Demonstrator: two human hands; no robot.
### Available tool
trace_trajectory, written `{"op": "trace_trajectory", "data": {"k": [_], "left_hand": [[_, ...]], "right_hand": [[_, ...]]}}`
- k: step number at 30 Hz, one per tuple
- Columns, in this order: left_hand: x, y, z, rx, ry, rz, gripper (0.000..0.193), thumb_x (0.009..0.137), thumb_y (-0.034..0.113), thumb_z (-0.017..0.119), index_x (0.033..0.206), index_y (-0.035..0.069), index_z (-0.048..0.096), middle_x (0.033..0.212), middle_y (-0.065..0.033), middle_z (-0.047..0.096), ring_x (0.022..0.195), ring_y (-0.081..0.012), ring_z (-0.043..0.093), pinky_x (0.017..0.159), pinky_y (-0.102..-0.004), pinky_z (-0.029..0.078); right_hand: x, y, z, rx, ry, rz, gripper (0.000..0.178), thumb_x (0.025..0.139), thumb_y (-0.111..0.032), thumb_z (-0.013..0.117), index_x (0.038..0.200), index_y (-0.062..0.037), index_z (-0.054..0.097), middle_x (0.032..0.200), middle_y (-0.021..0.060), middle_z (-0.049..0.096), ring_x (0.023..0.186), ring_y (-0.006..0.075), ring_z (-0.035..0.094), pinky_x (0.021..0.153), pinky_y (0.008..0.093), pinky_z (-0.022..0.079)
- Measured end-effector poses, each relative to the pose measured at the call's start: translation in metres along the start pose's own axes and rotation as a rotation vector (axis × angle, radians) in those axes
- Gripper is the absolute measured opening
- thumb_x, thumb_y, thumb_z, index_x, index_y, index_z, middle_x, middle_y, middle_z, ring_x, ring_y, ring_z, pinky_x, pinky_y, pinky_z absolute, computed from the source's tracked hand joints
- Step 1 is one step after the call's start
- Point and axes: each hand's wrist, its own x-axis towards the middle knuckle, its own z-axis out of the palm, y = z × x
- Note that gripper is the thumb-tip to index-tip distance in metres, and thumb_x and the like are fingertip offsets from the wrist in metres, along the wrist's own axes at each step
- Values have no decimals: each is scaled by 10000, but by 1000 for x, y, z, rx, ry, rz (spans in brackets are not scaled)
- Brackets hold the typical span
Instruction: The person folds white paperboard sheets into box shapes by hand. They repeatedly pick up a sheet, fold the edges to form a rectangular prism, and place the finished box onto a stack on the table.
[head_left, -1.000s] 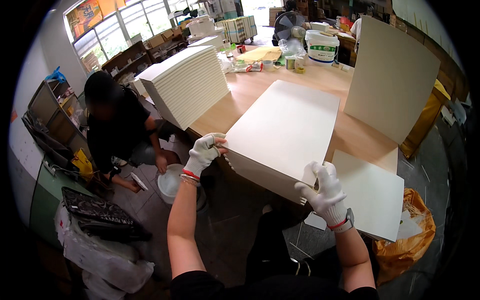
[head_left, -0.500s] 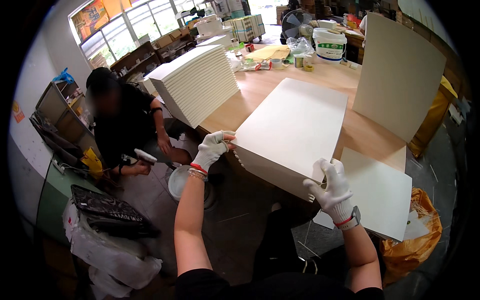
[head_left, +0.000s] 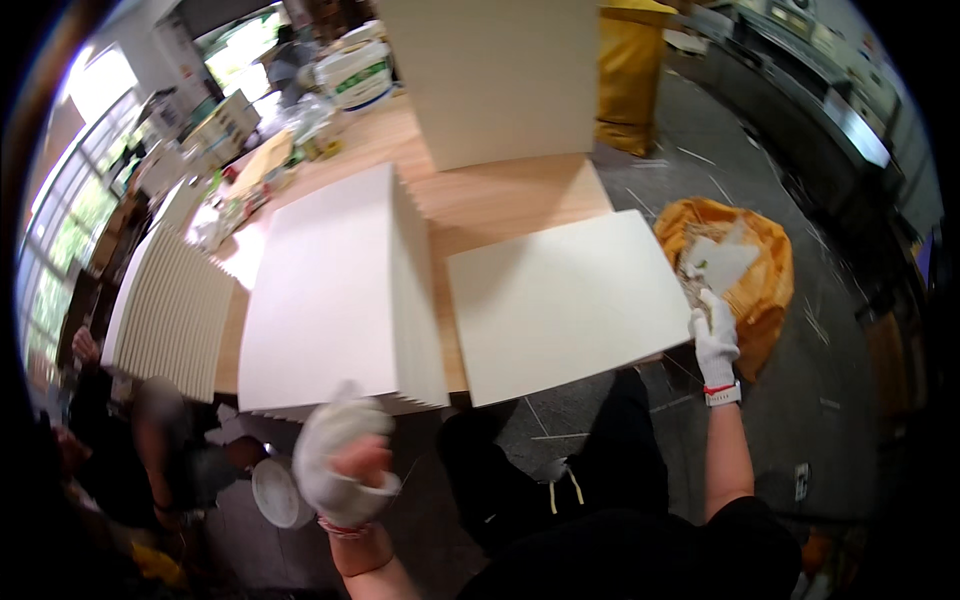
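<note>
My left hand (head_left: 345, 455), in a white knit glove with bare fingertips showing, is smeared by motion in front of the near edge of a tall stack of white boards (head_left: 320, 290). Whether it holds anything cannot be made out. Gloved in white too, my right hand (head_left: 714, 340) is at the right corner of a single white board (head_left: 570, 300), its thumb by the edge and its fingers stretched out, open. That board lies flat to the right of the stack and juts past the table's near edge.
Another ridged stack of boards (head_left: 175, 310) stands at left beside a seated person (head_left: 150, 440). A large upright panel (head_left: 505, 80) rises from the wooden table (head_left: 500, 205). On the floor are an orange sack (head_left: 765, 290) and a white bucket (head_left: 280, 492). A white tub (head_left: 355, 78) is farther back.
The view has swung right. Both hands have left the stack's top board; my right hand has moved to the single board's corner, and my left hand has come off the stack's corner.
</note>
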Motion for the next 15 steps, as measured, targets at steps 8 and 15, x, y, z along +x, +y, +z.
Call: {"op": "trace_trajectory", "data": {"k": [8,15], "left_hand": [[50,-6,198,-144,-828,-146,185,764,72,696,941,99,651,986,-80,675,937,-304,665,769,-400,548],[49,-24,293,-160,-838,129,129,770,71,649,887,35,608,1024,-122,615,989,-350,597,833,-408,517]], "right_hand": [[-10,-1,-19,369,-127,280,261,960,-298,620,961,-37,645,816,48,641,742,125,584,707,277,480],[43,-91,-24,10,-140,-479,254,847,-260,752,788,-52,619,679,113,547,617,304,552,565,380,449]]}}
